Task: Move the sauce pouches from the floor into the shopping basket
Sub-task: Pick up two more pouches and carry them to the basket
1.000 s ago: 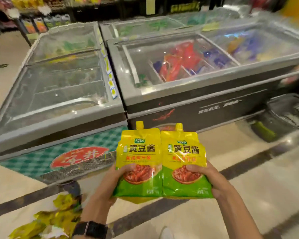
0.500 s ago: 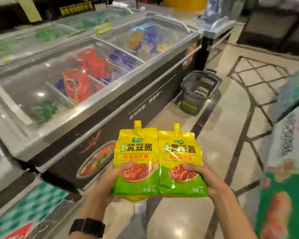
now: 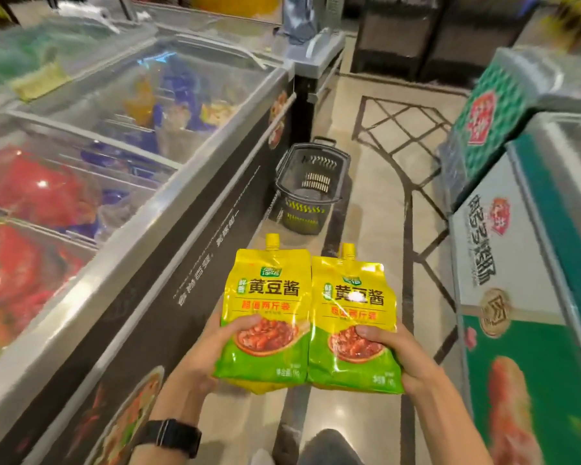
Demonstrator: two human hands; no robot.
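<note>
Left hand (image 3: 198,357) grips left pouch (image 3: 265,317), right hand (image 3: 403,354) grips right pouch (image 3: 354,323), fingers clamped; basket (image 3: 311,186) on floor ahead.

The fingers of the left hand (image 3: 208,350) and right hand (image 3: 403,354) are hidden behind the left sauce pouch (image 3: 265,297) and right sauce pouch (image 3: 353,307), both forearms are cut off by the lower edge, and the goods inside the freezer (image 3: 141,236) are blurred beyond telling.

Qty: 2 sauce pouches (image 3: 265,297) (image 3: 353,307), 1 shopping basket (image 3: 304,216), 2 grips (image 3: 212,350) (image 3: 405,355), 1 watch (image 3: 171,437).
</note>
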